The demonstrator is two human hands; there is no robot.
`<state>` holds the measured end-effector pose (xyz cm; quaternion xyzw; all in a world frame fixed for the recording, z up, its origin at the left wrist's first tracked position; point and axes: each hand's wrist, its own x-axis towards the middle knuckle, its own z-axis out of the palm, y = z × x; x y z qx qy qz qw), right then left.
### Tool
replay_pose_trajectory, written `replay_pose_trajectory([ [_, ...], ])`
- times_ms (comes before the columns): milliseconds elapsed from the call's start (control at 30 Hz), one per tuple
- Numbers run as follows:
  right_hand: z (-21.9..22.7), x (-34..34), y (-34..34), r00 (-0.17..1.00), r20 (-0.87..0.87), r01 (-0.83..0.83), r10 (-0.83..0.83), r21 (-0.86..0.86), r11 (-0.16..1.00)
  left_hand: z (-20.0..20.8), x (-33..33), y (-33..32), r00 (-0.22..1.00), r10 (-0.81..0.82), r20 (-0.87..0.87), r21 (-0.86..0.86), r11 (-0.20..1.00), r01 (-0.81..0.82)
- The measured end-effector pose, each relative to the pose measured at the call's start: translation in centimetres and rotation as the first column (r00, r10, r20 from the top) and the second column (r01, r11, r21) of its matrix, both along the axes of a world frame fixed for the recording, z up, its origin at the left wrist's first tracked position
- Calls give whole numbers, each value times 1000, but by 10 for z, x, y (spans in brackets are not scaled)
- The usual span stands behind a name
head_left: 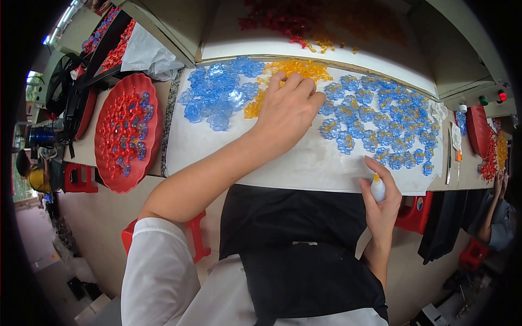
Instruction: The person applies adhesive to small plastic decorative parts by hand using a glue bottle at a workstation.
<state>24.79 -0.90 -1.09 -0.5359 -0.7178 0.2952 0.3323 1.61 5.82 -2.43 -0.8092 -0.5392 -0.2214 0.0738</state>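
Yellow pieces (302, 67) lie in a loose heap along the far edge of the white sheet (217, 157) in front of you, and your left hand (291, 106) is right over their near side. Its fingers are bent and point down, fairly close together; you have their tips hidden under the hand, so I cannot tell whether they pinch anything. Your right hand (387, 205) is at the near edge of the sheet, its thumb and forefinger curled round a small white bottle (378, 191) with a yellow tip (the tip points up and away from you). To the left of the heap you have plain blue flowers (217, 92), clear and bunched together, some overlapping. To its right, more blue flowers are spread out in a wide patch, many with a bit of yellow on them. Left of the sheet, apart from it, a red tray (154, 136) with a wavy rim holds red pieces (117, 130) and some blue flowers. Beyond the sheet, more red and yellow pieces lie on a white surface.
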Motion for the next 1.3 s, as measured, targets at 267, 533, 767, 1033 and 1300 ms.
replay_pose_trajectory([
  [267,12,11,-13,981,-116,119,-156,-273,955,11,-24,-24,980,56,189,104,992,-77],
  [533,14,-11,28,992,-88,-88,88,4,996,21,-85,-76,937,320,139,62,942,-331],
  [767,9,-34,42,990,78,-120,118,9,993,11,-98,-97,900,408,157,39,908,-418],
  [1033,15,-21,30,993,-75,-88,92,55,995,6,-97,-103,878,378,294,-39,923,-384],
  [1300,-5,-9,3,953,-286,-103,95,-13,995,10,-94,-86,914,383,135,-5,923,-386],
])
